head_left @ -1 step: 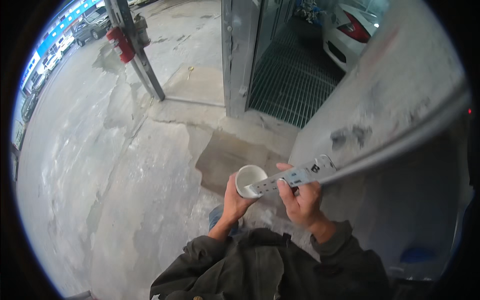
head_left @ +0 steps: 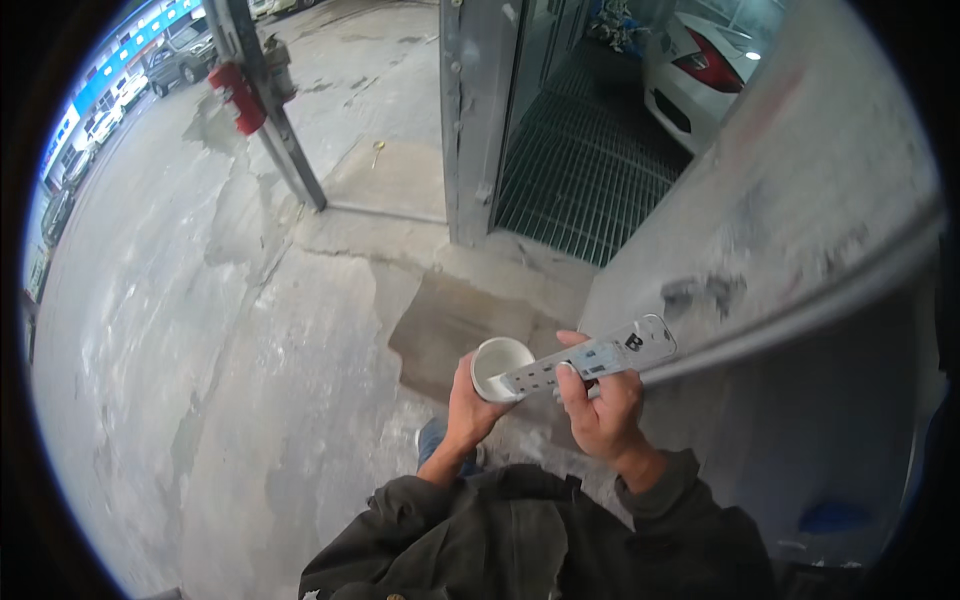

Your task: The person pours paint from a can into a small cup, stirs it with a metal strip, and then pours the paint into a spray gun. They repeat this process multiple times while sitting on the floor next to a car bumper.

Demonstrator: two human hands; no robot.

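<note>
Head view: looked steeply down and ahead from head height, wide, bending toward the rim.
Hands (head_left: 472, 410): showed near, just below centre.
Jacket (head_left: 490, 530): filled the lower edge.
Cars (head_left: 183, 57): showed far off, upper left.

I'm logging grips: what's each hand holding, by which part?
The left hand holds the white cup by its side; the right hand grips the flat strip near its middle.
</note>
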